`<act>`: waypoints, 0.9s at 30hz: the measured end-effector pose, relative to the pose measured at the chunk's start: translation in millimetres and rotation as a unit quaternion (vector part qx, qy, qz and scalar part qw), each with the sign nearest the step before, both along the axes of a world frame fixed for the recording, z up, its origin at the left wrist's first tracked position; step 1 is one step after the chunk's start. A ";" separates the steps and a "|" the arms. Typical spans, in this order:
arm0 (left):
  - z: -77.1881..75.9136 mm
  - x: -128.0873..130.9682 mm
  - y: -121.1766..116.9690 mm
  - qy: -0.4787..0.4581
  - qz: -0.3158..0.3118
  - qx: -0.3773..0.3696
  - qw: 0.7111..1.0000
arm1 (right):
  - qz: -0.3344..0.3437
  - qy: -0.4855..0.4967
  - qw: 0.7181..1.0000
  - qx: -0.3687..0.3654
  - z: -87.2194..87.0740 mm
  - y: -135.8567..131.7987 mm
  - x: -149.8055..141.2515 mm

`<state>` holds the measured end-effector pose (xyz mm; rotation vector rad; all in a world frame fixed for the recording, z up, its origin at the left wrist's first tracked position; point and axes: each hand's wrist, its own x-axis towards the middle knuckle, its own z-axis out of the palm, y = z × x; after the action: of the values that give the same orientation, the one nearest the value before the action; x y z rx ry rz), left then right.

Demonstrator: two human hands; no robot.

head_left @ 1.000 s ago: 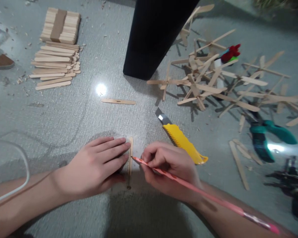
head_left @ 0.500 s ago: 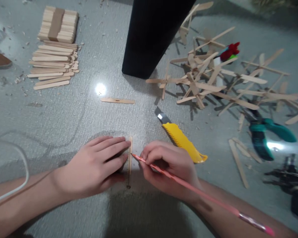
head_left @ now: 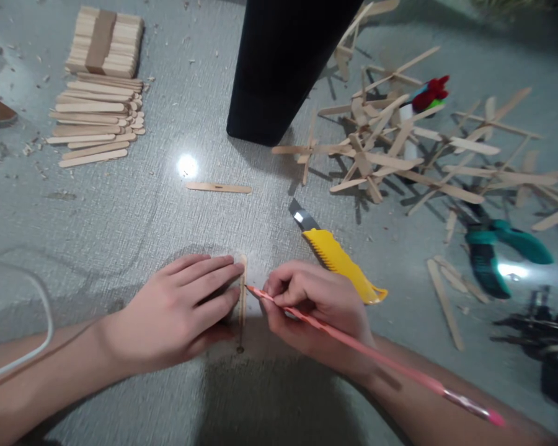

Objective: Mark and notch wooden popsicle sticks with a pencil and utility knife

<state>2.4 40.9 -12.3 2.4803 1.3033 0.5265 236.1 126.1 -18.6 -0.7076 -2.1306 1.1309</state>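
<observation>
A wooden craft stick (head_left: 243,272) lies upright in the view on the table, between my two hands. My left hand (head_left: 177,310) holds it down from the left, with the fingertips at its edge and the thumb mostly hidden below. A thin strip with a small dark round end (head_left: 240,349) runs along the stick's near end; I cannot make out what it is. My right hand (head_left: 314,310) is closed round a pink pencil (head_left: 335,331), whose tip touches or nearly touches the stick's right edge. A yellow utility knife (head_left: 339,260), blade out, lies just beyond my right hand.
One craft stick with a small dark slot (head_left: 218,188) lies ahead. A banded bundle (head_left: 106,43) and loose sticks (head_left: 93,118) are far left. A tall black object (head_left: 279,74) stands at the back. Crossed-stick assemblies (head_left: 372,155) and green-handled pliers (head_left: 490,260) lie right; a white cable (head_left: 41,297) crosses my left forearm.
The view has shifted very slightly. The pencil's eraser end has tilted a little up and left; its tip stays at the stick, and my left hand keeps its place.
</observation>
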 end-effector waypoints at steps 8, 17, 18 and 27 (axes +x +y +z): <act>1.9 0.0 0.2 0.004 -0.002 0.009 1.000 | -0.004 -0.003 1.000 0.003 -0.4 0.0 -0.8; 2.3 0.6 -1.3 0.004 0.003 0.013 1.000 | -0.001 0.000 1.000 0.000 -0.8 0.7 -1.5; 2.0 0.8 -1.4 0.004 0.003 0.013 1.000 | -0.002 0.003 1.000 -0.002 -0.9 1.0 -1.6; 2.9 1.2 -1.0 0.005 0.002 0.012 1.000 | -0.004 0.017 1.000 -0.003 -1.7 1.4 -1.7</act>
<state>3.6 39.9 -9.4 2.5030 1.3128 0.5333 234.4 127.5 -20.3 -0.6950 -2.0945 1.1374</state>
